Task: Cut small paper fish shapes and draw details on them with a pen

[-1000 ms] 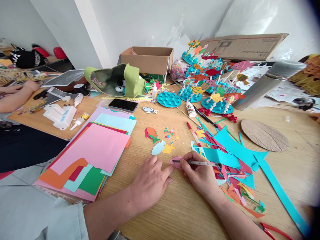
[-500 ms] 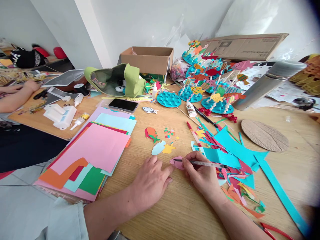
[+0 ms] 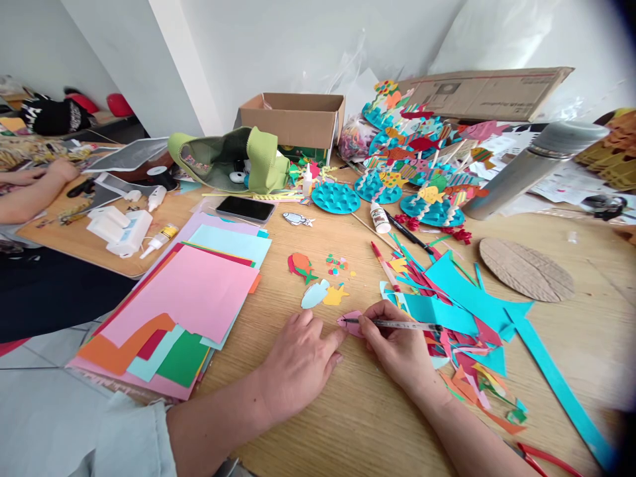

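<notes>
A small pink paper fish (image 3: 353, 327) lies flat on the wooden table, with a dark line drawn near its head end. My right hand (image 3: 399, 346) grips a clear-barrelled pen (image 3: 410, 324), its tip touching the fish. My left hand (image 3: 301, 361) rests on the table with fingers stretched out, the index fingertip at the fish's left edge. Just beyond lie a light blue paper fish (image 3: 314, 294), a yellow paper cutout (image 3: 336, 295) and a few red, orange and green cutouts (image 3: 301, 264). Tiny coloured paper dots (image 3: 336, 264) are scattered beside them.
Coloured paper sheets (image 3: 189, 285) are stacked at left; paper scraps (image 3: 462, 298) spread at right near red-handled scissors (image 3: 544, 460). Behind are a phone (image 3: 245, 209), a green pouch (image 3: 218, 159), fish decorations on blue bases (image 3: 432, 209) and a metal flask (image 3: 517, 175). Another person's arm (image 3: 34, 192) is at far left.
The pen and my right hand have shifted slightly left over the pink fish. My left hand stays in place.
</notes>
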{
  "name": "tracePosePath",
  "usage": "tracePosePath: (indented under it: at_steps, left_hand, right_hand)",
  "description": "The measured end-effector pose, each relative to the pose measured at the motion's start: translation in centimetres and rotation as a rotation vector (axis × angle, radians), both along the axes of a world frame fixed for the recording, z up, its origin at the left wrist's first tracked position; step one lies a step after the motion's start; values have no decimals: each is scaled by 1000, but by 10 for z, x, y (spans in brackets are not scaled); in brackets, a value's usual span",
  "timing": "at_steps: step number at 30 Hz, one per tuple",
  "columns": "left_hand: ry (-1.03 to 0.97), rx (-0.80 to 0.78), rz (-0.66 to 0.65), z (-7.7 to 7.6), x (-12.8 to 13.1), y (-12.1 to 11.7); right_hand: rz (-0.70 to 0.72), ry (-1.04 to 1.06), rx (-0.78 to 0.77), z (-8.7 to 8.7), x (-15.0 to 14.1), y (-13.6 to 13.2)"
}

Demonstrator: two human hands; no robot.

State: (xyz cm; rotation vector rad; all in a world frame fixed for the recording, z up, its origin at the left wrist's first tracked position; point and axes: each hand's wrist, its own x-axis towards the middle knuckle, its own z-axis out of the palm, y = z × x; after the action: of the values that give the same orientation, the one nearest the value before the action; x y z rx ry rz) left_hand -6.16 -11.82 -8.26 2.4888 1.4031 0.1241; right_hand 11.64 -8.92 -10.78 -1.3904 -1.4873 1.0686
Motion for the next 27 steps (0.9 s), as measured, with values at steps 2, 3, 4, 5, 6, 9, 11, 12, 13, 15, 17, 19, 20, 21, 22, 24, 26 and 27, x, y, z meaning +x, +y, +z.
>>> tracePosePath:
  at_steps: [2, 3, 4, 5, 6, 9, 11, 12, 13, 15, 17, 19, 20, 21, 22, 24, 26, 27]
  left_hand:
    - [-2, 3, -1, 0, 0, 0]
    - [-3, 5, -1, -1, 0, 0]
    - [-4, 7, -1, -1, 0, 0]
    - [-3, 7, -1, -1, 0, -1]
    - [-3, 7, -1, -2, 0, -1]
    - [-4, 7, -3, -2, 0, 0]
    - [-5, 3, -8, -2, 0, 0]
    - [-4, -1, -11, -1, 0, 0]
    - [-2, -6, -13, -1, 0, 0]
    - [1, -13, -13, 0, 0, 0]
    - [3, -15, -9, 0, 0, 0]
    - [1, -12, -3, -1, 0, 0]
    - [0, -9, -1, -2, 0, 0]
    - [-2, -6, -1, -3, 0, 0]
    - [-4, -1, -1, -4, 0, 0]
    - [-11, 7, 2, -6, 0, 0]
    - [-21, 10, 4, -7, 0, -1]
    - [-27, 10, 4, -7, 0, -1]
  right_hand:
    - [2, -1, 3, 0, 0, 0]
    - [1, -2, 6, 0, 0, 0]
    - [2, -3, 9, 0, 0, 0]
    - [4, -4, 12, 0, 0, -1]
    - [3, -4, 15, -1, 1, -1]
    - [-50, 18, 58, -3, 3, -3]
    - [-135, 67, 115, -4, 5, -4]
    - [-177, 99, 144, -4, 5, -4]
    - [-210, 129, 167, -4, 6, -5]
    - [-238, 175, 191, -3, 6, -5]
    - [-228, 194, 189, -1, 5, -5]
    - [-217, 192, 183, 0, 4, -4]
    - [-215, 185, 180, 0, 4, -3]
    - [-214, 173, 177, 0, 4, -2]
    - [-212, 156, 172, -1, 4, -2]
    - [-201, 107, 151, -3, 5, 0]
    - [-190, 57, 127, -5, 6, 1]
    - [-186, 39, 117, -6, 6, 1]
